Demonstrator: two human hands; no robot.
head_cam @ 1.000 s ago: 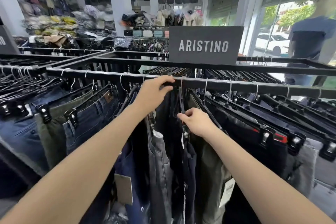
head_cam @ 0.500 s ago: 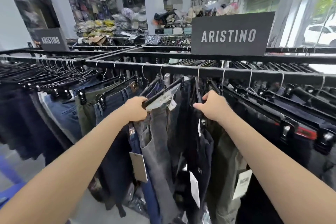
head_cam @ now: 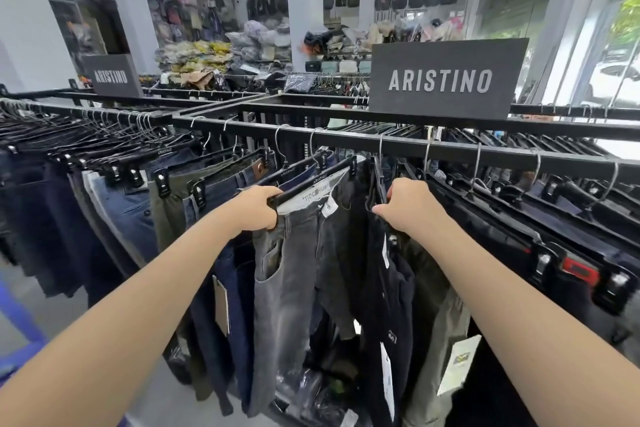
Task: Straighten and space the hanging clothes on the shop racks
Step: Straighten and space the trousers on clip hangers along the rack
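A black metal rack rail (head_cam: 450, 149) runs across the view with trousers on black clip hangers. My left hand (head_cam: 258, 206) grips the near end of a black hanger (head_cam: 311, 185) that carries grey jeans (head_cam: 294, 270). My right hand (head_cam: 408, 206) holds the hanger of dark navy trousers (head_cam: 391, 288) just to the right. A gap lies open between the two garments. Blue jeans (head_cam: 228, 288) hang behind my left forearm, and olive trousers (head_cam: 429, 305) hang beside my right forearm.
More trousers crowd the rail at left (head_cam: 114, 211) and right (head_cam: 554, 236). An ARISTINO sign (head_cam: 443, 80) stands on the rack top, a smaller sign (head_cam: 110, 76) further left. Stacked goods and backpacks fill the back. Grey floor (head_cam: 52, 305) shows at lower left.
My left hand has come down from the rail and taken the end of the grey jeans' hanger, pulling it left. My right hand stays on the navy trousers' hanger. The view turned left.
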